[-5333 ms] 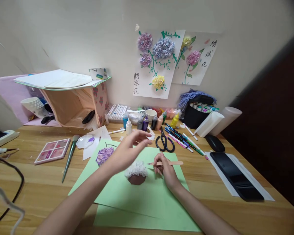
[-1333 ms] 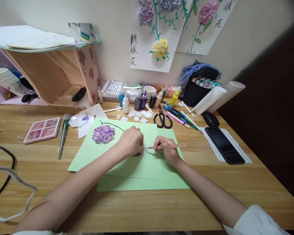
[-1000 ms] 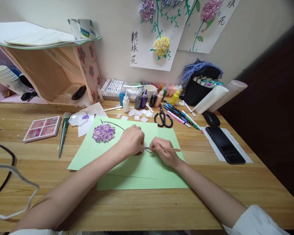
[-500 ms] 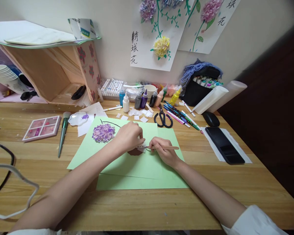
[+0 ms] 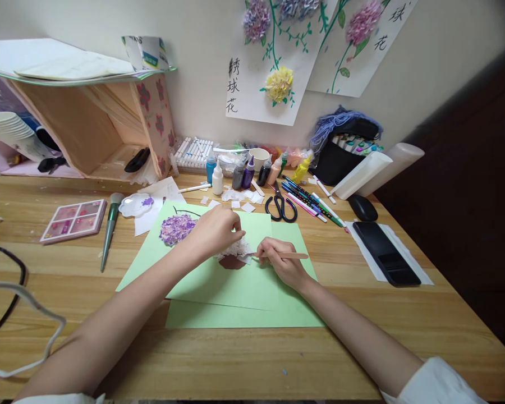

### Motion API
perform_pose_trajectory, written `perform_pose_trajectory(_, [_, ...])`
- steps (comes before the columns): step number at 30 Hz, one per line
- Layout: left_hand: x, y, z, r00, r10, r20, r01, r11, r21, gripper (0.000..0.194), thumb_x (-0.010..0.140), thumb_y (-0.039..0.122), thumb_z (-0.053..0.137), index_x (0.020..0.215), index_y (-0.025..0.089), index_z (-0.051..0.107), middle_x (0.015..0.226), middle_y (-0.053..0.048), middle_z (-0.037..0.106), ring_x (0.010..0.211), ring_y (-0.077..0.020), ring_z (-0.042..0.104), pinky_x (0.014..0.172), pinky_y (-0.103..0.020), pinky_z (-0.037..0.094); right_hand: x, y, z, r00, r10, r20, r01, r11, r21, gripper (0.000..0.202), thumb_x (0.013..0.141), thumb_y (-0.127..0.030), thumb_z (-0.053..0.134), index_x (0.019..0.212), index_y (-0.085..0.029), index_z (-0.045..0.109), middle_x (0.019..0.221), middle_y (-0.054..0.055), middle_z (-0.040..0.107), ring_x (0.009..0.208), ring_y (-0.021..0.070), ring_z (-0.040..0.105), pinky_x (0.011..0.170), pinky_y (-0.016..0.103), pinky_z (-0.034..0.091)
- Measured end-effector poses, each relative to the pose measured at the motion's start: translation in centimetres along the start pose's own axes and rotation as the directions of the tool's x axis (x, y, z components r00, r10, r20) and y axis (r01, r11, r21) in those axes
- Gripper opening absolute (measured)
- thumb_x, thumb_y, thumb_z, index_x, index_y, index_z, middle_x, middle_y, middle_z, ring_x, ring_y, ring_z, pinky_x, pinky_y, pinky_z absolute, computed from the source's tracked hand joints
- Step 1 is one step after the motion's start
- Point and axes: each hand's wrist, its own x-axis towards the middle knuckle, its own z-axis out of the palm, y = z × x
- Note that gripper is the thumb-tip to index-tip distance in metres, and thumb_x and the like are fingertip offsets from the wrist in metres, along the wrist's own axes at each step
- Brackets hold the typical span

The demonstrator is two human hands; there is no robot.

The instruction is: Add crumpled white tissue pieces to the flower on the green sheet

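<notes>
My left hand hovers over a tuft of crumpled white paper, thumb and fingertips pinched together. Whatever lies between them is hidden. In my right hand is a thin, flat wooden stick, held like a pen. The stick's front end meets a small white paper square at the edge of a brown round patch. White tufts cover the far part of that patch. Light green paper lies beneath both hands, and a purple paper flower is on its left side.
Behind the paper lie loose white paper squares, black-handled scissors and several pencils. Paint bottles stand along the wall. To the left are a makeup brush and a pink palette; a phone rests at right.
My left hand has risen slightly and drawn back to the left, uncovering the white tufts on the brown patch. My right hand has stayed in nearly the same place with the stick.
</notes>
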Motion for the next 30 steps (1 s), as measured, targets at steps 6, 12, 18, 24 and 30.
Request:
perform_pose_trajectory(6, [0.0,-0.3,0.2,1.000,0.003,0.000,-0.003,1.000,0.010,0.022,0.079,0.032,0.054,0.073,0.017,0.069,0.082,-0.007,0.068,0.080,-0.0208,0.058,0.063,-0.028,0.040,0.4,0.0,0.4,0.992,0.126,-0.007,-0.125,0.990,0.068,0.043,0.094,-0.045,0.038,0.067,-0.018,0.057,0.056,0.000,0.058,0.053,0.0124,0.054,0.054,0.023,0.039])
perform_pose_trajectory(12, [0.0,-0.4,0.0,1.000,0.006,-0.014,-0.006,1.000,0.019,0.022,0.079,0.032,0.055,0.074,0.017,0.070,0.081,-0.007,0.068,0.079,-0.0211,0.059,0.062,-0.028,0.041,1.1,-0.3,1.3,0.971,0.212,-0.109,-0.199,0.973,0.113,0.044,0.094,-0.044,0.038,0.062,-0.018,0.054,0.048,-0.003,0.052,0.048,0.0116,0.052,0.055,0.023,0.040])
perform_pose_trajectory(18, [-0.1,-0.3,-0.6,1.000,-0.023,-0.003,0.023,0.999,0.022,0.021,0.080,0.030,0.054,0.075,0.017,0.070,0.082,-0.006,0.068,0.077,-0.0206,0.059,0.062,-0.028,0.042,0.3,-0.1,1.2,0.993,0.067,-0.098,-0.062,0.997,0.054,0.046,0.095,-0.042,0.035,0.060,-0.018,0.055,0.052,0.000,0.055,0.050,0.0127,0.054,0.054,0.025,0.040])
perform_pose_trajectory(24, [-0.1,-0.3,-0.8,0.999,-0.042,0.006,0.042,0.999,0.029,0.021,0.080,0.030,0.055,0.075,0.017,0.070,0.083,-0.007,0.068,0.080,-0.0209,0.059,0.063,-0.028,0.042,-0.2,-0.1,1.0,0.990,-0.034,-0.136,0.035,0.999,0.010,0.046,0.096,-0.038,0.032,0.059,-0.019,0.053,0.052,0.000,0.052,0.053,0.0138,0.056,0.056,0.026,0.041])
perform_pose_trajectory(30, [-0.1,-0.2,-0.8,1.000,-0.031,0.003,0.031,0.999,0.024,0.020,0.080,0.029,0.055,0.075,0.017,0.070,0.083,-0.007,0.069,0.080,-0.0209,0.059,0.063,-0.028,0.041,0.1,-0.2,1.1,0.990,-0.123,-0.063,0.118,0.990,-0.082,0.045,0.096,-0.035,0.031,0.060,-0.019,0.053,0.054,0.000,0.053,0.053,0.0134,0.053,0.057,0.026,0.040])
